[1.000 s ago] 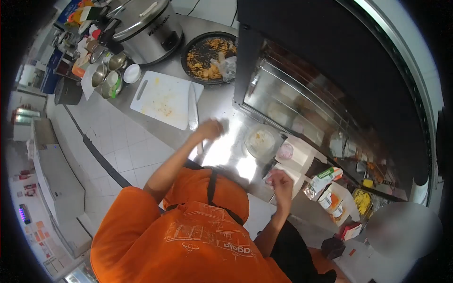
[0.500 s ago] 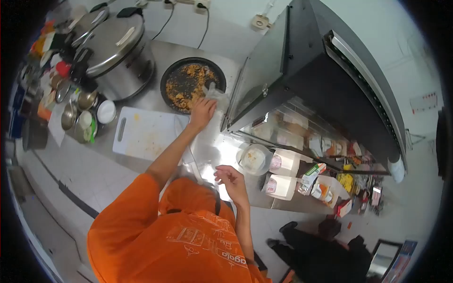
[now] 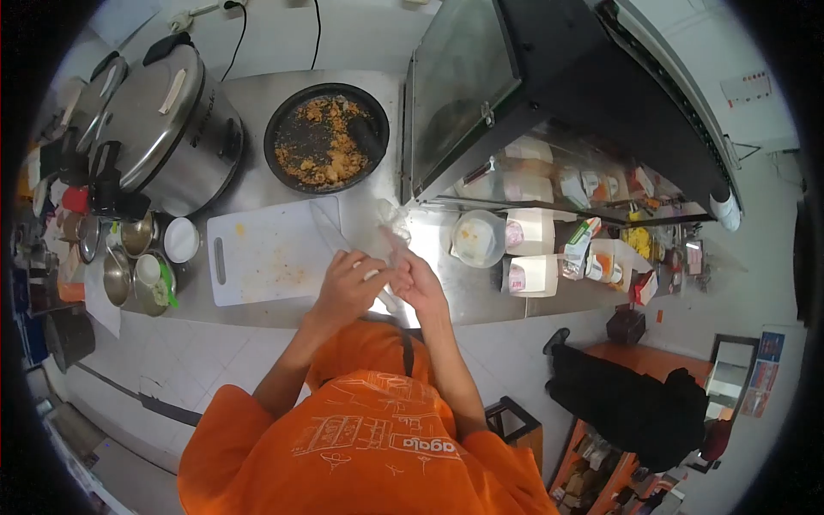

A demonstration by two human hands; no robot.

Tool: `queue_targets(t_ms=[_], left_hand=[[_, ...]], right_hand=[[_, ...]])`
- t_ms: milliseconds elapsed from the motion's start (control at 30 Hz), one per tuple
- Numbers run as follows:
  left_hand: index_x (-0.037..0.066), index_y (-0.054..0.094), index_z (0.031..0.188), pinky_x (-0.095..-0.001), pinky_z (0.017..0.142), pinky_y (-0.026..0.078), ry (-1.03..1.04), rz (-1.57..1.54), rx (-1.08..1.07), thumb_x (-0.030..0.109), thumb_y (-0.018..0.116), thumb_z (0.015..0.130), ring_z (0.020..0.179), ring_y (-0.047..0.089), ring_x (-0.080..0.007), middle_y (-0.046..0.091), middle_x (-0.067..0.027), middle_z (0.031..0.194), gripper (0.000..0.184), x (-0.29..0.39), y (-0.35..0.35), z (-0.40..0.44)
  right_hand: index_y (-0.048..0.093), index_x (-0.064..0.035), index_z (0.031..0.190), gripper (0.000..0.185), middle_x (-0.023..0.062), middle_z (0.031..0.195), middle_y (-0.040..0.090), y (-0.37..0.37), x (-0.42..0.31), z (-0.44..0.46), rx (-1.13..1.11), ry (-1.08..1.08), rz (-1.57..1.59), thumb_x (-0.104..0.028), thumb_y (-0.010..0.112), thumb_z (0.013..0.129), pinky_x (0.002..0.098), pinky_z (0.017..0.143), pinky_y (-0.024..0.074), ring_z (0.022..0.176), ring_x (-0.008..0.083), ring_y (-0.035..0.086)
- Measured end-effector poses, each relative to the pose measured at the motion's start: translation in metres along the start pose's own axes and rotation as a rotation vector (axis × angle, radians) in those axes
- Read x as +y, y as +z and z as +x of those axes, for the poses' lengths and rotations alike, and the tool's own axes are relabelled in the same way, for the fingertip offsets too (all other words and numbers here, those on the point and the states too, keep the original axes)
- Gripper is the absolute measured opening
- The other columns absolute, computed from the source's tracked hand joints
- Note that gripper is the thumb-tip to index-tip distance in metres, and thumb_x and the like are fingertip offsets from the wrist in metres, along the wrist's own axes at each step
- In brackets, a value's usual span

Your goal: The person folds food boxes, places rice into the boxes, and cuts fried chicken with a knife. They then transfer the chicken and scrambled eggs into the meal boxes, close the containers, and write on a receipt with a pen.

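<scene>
My left hand and my right hand are together in front of my body, fingers bent and close to each other. A thin clear plastic glove rises crumpled from the fingers, and both hands seem closed on it; the exact grip is partly hidden. Just left is a white cutting board with orange crumbs. A knife lies over its right edge, the handle partly behind my hands. Beyond sits a wide black mortar holding orange-brown crumbly food, with a dark pestle resting inside.
Large pressure cookers stand at the left, near small metal bowls and a white cup. A glass display case is at the right, by a plastic tub and open boxes. A dark-clothed person is behind right.
My left hand has drawn back from the mortar, bringing the clear plastic to my right hand. The pestle is now uncovered. The view has shifted.
</scene>
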State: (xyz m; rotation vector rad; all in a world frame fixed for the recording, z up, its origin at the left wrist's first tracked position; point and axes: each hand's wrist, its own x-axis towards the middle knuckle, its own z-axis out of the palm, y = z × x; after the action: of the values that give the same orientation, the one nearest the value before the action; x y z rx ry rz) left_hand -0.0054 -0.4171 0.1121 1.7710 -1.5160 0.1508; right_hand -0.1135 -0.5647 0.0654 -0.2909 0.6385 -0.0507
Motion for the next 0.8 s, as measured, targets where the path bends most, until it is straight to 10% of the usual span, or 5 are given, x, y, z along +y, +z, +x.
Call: queue_targets(t_ms=[33, 133, 233, 500, 800], left_hand=[[0.01, 0.074, 0.098, -0.0373, 0.073, 0.043, 0.019, -0.005, -0.019, 0.006, 0.069, 0.078, 0.084, 0.058, -0.0236, 0.064, -0.0022, 0.094, 0.021, 0.006, 0.002, -0.004], [0.008, 0.073, 0.095, -0.037, 0.073, 0.045, -0.028, -0.023, -0.003, 0.003, 0.07, 0.078, 0.086, 0.06, -0.0252, 0.065, -0.0043, 0.094, 0.018, 0.013, 0.012, -0.011], [0.006, 0.071, 0.094, -0.039, 0.076, 0.047, -0.122, -0.001, 0.073, 0.002, 0.07, 0.081, 0.088, 0.061, -0.0286, 0.067, -0.0077, 0.094, 0.014, 0.013, 0.017, -0.002], [-0.001, 0.069, 0.096, -0.0333, 0.077, 0.049, -0.521, -0.377, -0.025, 0.004, 0.066, 0.095, 0.084, 0.063, -0.0225, 0.071, -0.011, 0.094, 0.006, 0.046, 0.05, 0.002], [-0.003, 0.07, 0.103, -0.0261, 0.077, 0.05, -0.754, -0.877, -0.177, 0.009, 0.063, 0.101, 0.083, 0.063, -0.0104, 0.072, -0.0049, 0.095, 0.014, 0.078, 0.081, 0.0]], right_hand=[[0.04, -0.0128, 0.156, 0.053, -0.0053, 0.077, 0.055, -0.014, 0.001, 0.009, -0.321, -0.073, 0.045, -0.027, 0.054, 0.107, 0.0192, 0.057, 0.0439, 0.061, 0.0045, 0.048], [0.036, -0.0106, 0.157, 0.058, 0.0068, 0.124, 0.063, 0.004, 0.011, 0.018, 0.148, -0.192, 0.068, -0.039, 0.05, 0.108, 0.0298, 0.098, 0.0485, 0.109, 0.0166, 0.06], [0.034, -0.0084, 0.157, 0.067, 0.0123, 0.158, 0.04, -0.009, 0.01, 0.031, -0.256, -0.273, 0.062, -0.053, 0.042, 0.108, 0.0377, 0.121, 0.0286, 0.145, 0.0249, 0.036], [0.029, -0.0098, 0.16, 0.083, 0.0089, 0.164, 0.033, 0.014, -0.019, 0.026, -0.227, -0.304, -0.088, -0.069, 0.035, 0.102, 0.0477, 0.118, 0.0333, 0.146, 0.0261, 0.037], [0.024, -0.0179, 0.163, 0.096, 0.0059, 0.171, 0.016, -0.011, -0.045, 0.038, -0.422, -0.673, -0.211, -0.084, 0.014, 0.094, 0.0597, 0.122, -0.001, 0.156, 0.039, 0.009]])
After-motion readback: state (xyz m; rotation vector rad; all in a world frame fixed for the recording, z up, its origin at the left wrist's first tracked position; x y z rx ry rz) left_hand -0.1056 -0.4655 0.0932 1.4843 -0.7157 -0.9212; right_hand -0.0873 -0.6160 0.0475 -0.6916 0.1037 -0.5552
